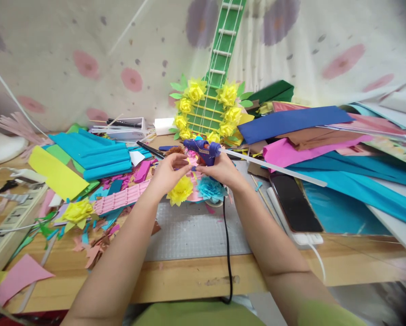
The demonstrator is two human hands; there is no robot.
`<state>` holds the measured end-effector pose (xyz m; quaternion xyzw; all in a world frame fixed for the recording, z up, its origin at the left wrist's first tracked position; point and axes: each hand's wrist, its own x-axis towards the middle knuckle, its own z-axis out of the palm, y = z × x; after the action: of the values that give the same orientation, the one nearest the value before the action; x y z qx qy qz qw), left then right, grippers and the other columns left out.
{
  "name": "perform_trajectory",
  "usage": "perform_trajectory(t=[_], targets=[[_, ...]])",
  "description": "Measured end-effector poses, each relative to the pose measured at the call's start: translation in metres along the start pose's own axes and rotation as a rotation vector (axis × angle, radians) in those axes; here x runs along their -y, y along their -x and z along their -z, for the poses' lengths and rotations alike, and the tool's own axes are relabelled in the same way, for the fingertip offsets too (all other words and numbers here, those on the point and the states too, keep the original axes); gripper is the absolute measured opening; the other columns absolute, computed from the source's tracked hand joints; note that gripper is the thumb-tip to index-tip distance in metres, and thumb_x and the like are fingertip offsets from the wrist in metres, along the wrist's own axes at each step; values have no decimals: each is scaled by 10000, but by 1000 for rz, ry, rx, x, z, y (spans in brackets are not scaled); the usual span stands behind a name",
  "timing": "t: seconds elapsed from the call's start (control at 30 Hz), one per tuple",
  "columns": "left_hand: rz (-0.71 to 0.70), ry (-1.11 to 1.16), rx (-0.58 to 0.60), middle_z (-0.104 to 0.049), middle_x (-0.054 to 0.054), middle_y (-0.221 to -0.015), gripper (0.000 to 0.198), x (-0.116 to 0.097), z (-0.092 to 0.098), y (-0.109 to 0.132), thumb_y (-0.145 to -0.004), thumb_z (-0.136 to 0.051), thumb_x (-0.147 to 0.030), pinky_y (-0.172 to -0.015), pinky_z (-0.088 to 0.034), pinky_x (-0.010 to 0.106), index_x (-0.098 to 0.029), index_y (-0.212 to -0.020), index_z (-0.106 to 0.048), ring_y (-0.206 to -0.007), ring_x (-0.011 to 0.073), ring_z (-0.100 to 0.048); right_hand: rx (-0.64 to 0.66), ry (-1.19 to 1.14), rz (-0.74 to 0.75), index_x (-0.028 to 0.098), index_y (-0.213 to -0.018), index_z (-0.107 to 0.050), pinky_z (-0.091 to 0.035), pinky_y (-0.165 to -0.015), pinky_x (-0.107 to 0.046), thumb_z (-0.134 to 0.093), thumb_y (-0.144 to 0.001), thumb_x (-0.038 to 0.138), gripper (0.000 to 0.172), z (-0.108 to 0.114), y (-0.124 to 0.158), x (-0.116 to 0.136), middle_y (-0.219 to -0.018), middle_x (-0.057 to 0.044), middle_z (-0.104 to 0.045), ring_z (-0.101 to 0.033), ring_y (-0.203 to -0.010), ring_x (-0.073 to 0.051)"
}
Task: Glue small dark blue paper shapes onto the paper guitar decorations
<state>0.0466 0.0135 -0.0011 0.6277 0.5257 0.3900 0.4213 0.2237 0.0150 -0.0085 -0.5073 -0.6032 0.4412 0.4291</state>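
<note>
My right hand (219, 171) is wrapped round the handle of a blue glue gun (203, 148). A long white glue stick (274, 166) sticks out of its back, and a black cord (227, 244) hangs below. Beside it my left hand (171, 174) has its thumb and fingers brought together near a small dark-blue bit, which I cannot make out. Under both hands lies a pink paper guitar, its neck (121, 198) pointing left. On its body are a yellow paper flower (180, 191) and a blue paper flower (211, 189); my hands cover much of the rest.
A green paper guitar (206, 113) ringed with yellow flowers leans upright at the back. Crepe paper (90, 151) and scraps crowd the left, near a power strip (16, 222). Paper sheets and a phone (294, 202) lie right. A grey cutting mat (196, 235) is in front.
</note>
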Motion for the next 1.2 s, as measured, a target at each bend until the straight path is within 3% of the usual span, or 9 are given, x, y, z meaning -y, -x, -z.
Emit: perform_trajectory(t=[0.07, 0.27, 0.37, 0.5, 0.77, 1.2], targets=[[60, 53, 54, -709, 33, -793, 256, -2, -3, -1, -659, -712, -237, -709, -508, 310, -187, -905, -662, -751, 180, -665, 20, 9, 13, 180, -811, -585, -506, -726, -335, -737, -600, 259, 272, 0, 0, 0, -803, -34, -630, -596, -772, -183], [103, 59, -1, -658, -2, -658, 94, 0, -3, 0, -621, -705, -228, -653, -478, 286, -200, -694, -654, -634, 147, -603, -29, 44, 42, 179, -814, -607, -494, -674, -305, -761, -617, 338, 296, 2, 1, 1, -781, -31, -642, -582, -733, -166], [115, 96, -122, -638, -11, -655, 116, 6, 2, 1, -611, -708, -249, -635, -461, 270, -194, -678, -631, -620, 135, -581, -48, 2, 16, 179, -805, -626, -467, -564, -268, -746, -660, 463, 341, 13, 5, 6, -712, -26, -624, -557, -638, -141], [164, 143, -286, -606, -20, -627, 86, 9, 12, 4, -624, -669, -221, -593, -440, 242, -190, -677, -608, -614, 127, -572, 67, 56, 50, 181, -841, -671, -430, -495, -249, -737, -698, 510, 365, 31, 12, 14, -646, 2, -586, -497, -538, -105], [257, 248, -386, -592, -26, -607, 110, 10, 10, 7, -610, -675, -220, -573, -441, 240, -188, -681, -597, -588, 122, -563, 175, 249, 174, 224, -959, -726, -509, -784, -328, -685, -780, 493, 326, 21, 13, 17, -889, -30, -705, -633, -850, -197], [169, 249, -427, -639, -14, -643, 90, 15, 10, 8, -628, -686, -203, -660, -466, 252, -176, -690, -628, -639, 126, -592, 196, 262, 158, 230, -1018, -717, -501, -864, -378, -674, -793, 502, 355, 18, 11, 14, -1021, -43, -725, -650, -969, -237]])
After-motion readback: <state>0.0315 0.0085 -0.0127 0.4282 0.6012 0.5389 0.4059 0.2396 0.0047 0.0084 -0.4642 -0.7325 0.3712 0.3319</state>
